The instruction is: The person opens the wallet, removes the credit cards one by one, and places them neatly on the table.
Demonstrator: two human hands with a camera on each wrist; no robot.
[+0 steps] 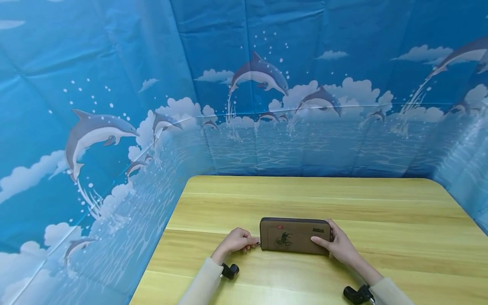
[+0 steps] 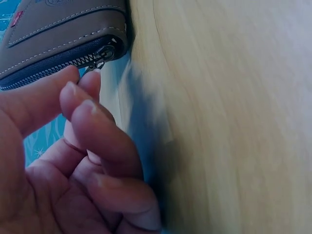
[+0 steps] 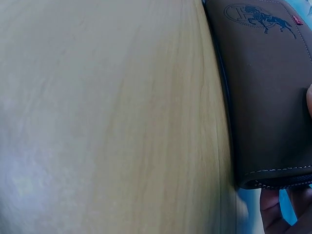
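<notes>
A brown zip-around wallet stands upright on its long edge on the table, its face with a dark horse print toward me. My right hand grips its right end, thumb across the front and the other fingers behind. At the left end, my left hand pinches the small metal zipper pull between thumb and forefinger. The left wrist view shows the zipper slider at the wallet's corner, with the zipper teeth running along the edge. In the right wrist view the wallet fills the right side and only parts of the fingers show.
The wooden table has rounded far corners. A blue cloth printed with dolphins, clouds and water hangs behind it and along the sides. Black wrist cameras sit at both sleeve cuffs.
</notes>
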